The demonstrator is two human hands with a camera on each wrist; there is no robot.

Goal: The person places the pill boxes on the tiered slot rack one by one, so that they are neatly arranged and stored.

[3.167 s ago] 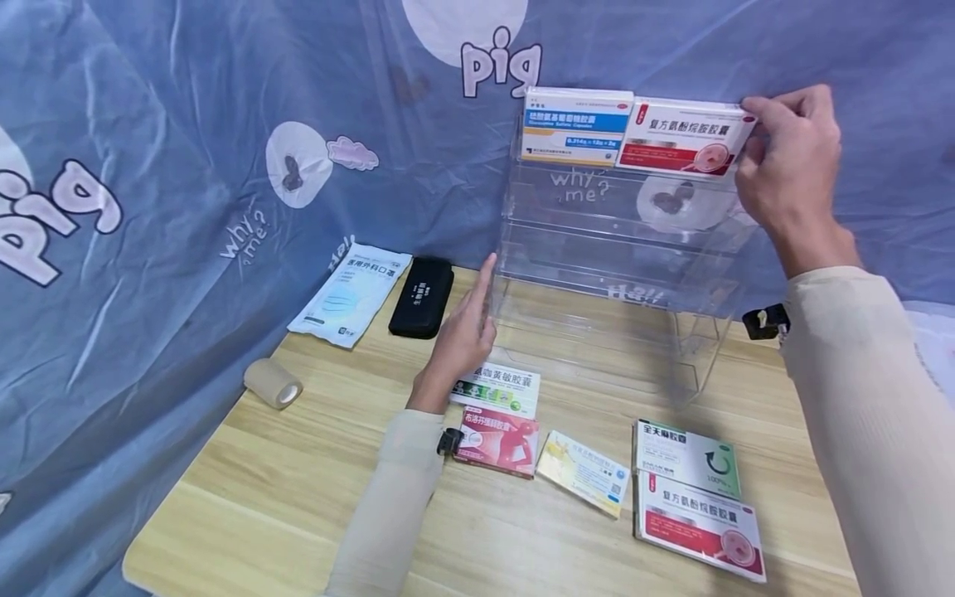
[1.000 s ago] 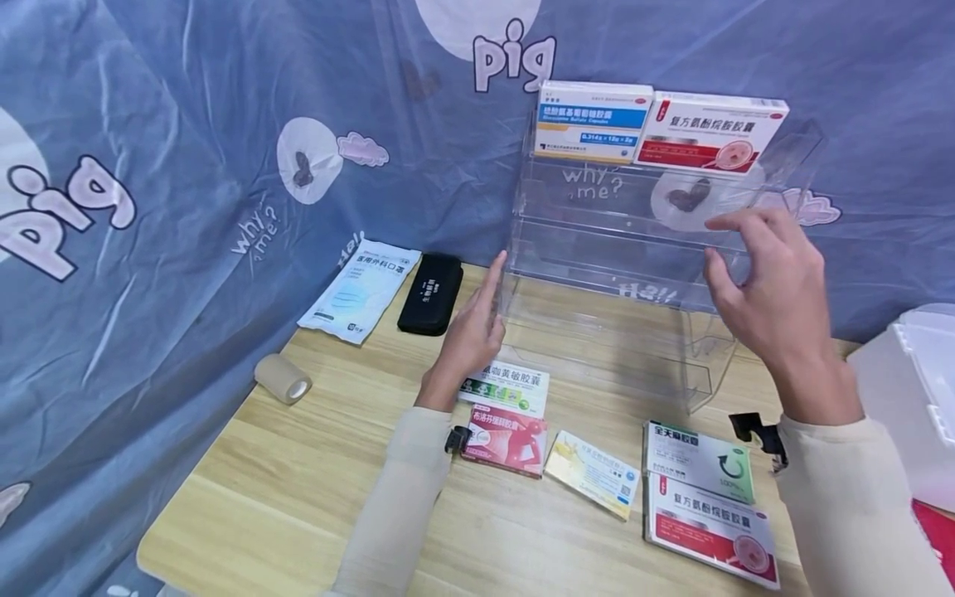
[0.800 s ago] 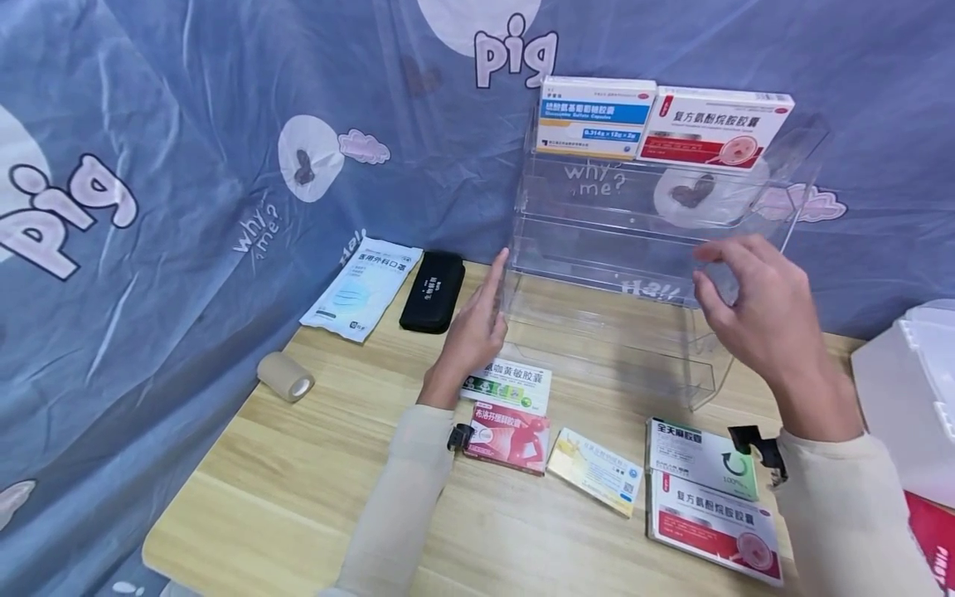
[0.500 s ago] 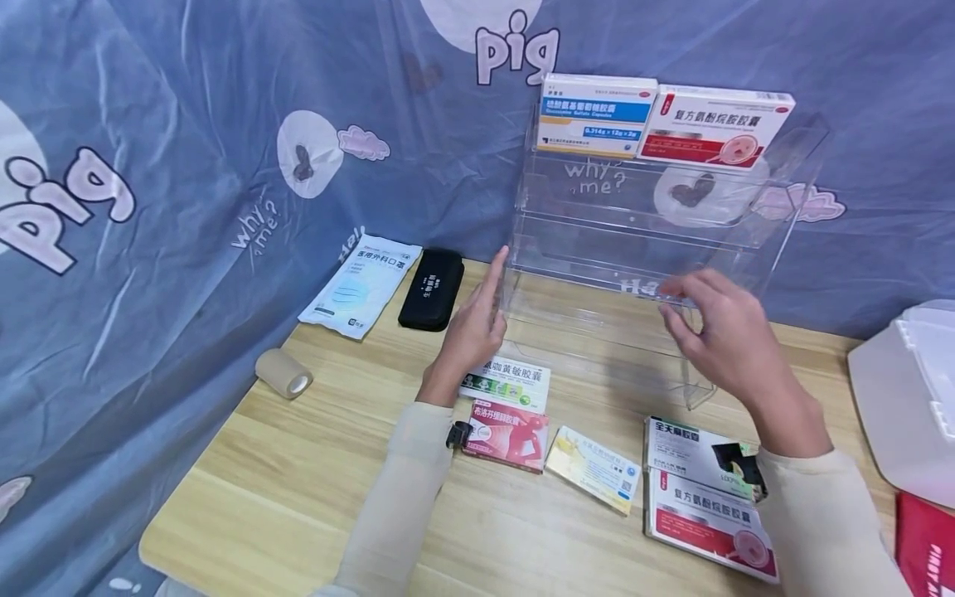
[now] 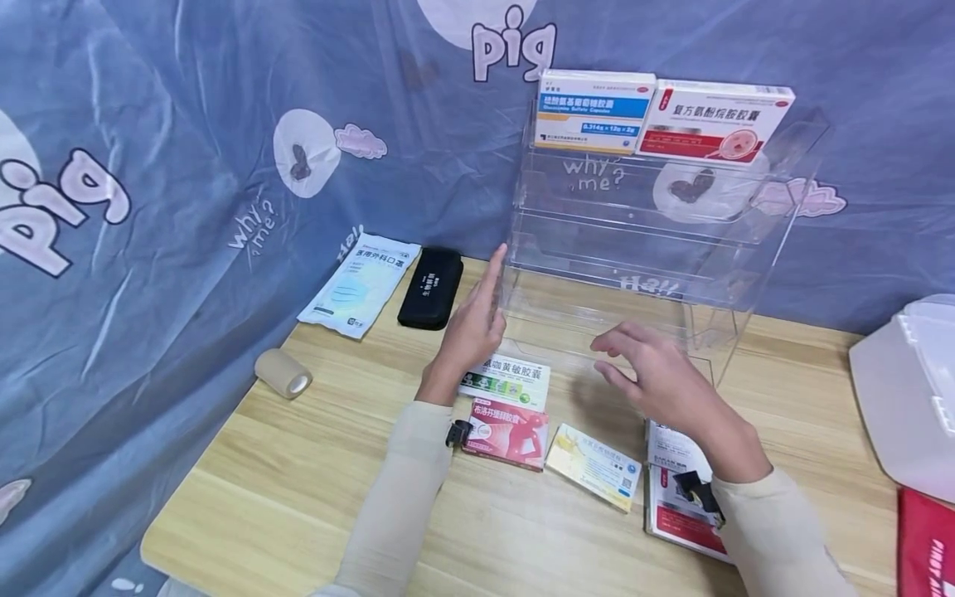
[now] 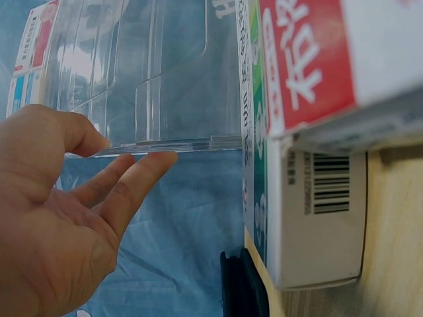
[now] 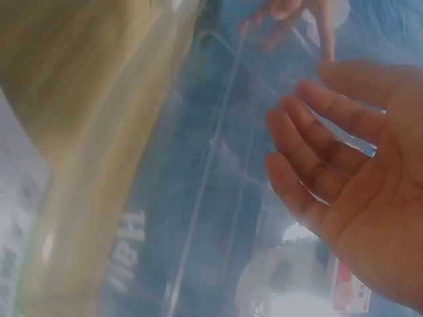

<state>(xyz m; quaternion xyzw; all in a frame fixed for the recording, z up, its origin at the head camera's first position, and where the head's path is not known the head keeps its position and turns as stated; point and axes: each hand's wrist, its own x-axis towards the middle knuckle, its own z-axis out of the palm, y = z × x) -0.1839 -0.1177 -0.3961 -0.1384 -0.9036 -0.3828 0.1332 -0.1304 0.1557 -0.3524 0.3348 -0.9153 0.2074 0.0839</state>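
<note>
My left hand (image 5: 470, 327) is at the left side of a clear acrylic tiered rack (image 5: 634, 232). In the left wrist view its fairly straight fingers touch the rack's side panel (image 6: 192, 144), with the thumb near the same edge. My right hand (image 5: 660, 373) hovers before the rack's lower tier, fingers relaxed and holding nothing. Below it lie a yellow-white medicine box (image 5: 594, 466), a pink medicine box (image 5: 507, 431) and a green-white medicine box (image 5: 515, 381). Two more boxes, including a red-white one (image 5: 682, 514), are partly hidden by the right arm.
On the rack's top tier stand a blue-white box (image 5: 593, 112) and a red-white box (image 5: 715, 123). At the left are a mask packet (image 5: 358, 286), a black case (image 5: 430, 288) and a tan bandage roll (image 5: 283, 373). A white bin (image 5: 906, 390) and red pouch (image 5: 925, 539) are at the right.
My right hand has let go of the red-white box on the top tier and come down and left, over the table's boxes. My left hand has stayed at the rack's side.
</note>
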